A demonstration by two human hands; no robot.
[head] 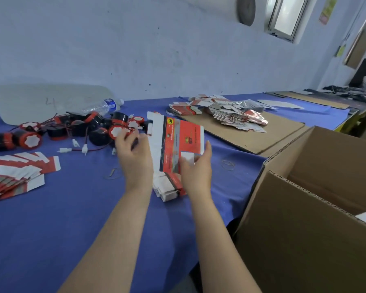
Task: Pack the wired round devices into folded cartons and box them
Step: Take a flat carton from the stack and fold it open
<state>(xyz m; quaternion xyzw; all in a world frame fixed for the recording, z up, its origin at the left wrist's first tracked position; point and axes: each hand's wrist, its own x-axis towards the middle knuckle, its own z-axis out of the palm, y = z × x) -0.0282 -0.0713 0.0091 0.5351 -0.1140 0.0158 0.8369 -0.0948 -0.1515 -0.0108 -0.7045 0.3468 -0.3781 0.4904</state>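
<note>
A flat red and white carton [178,142] is held up above the blue table. My right hand [195,168] pinches its lower right corner, thumb on the front face. My left hand [133,157] is at the carton's left edge, fingers curled; whether it grips the carton or a round device is unclear. Behind it lies a heap of several round black and red devices [78,130] with red wires and white plugs. A small stack of flat cartons [169,187] lies under my hands. Another fanned stack [13,176] lies at the left.
A large open cardboard box [317,199] stands at the right. More flat cartons [230,115] lie on a cardboard sheet [262,136] further back. A plastic bottle [101,106] and a clear sheet [40,102] lie by the wall. A rubber band [228,165] lies on the blue cloth.
</note>
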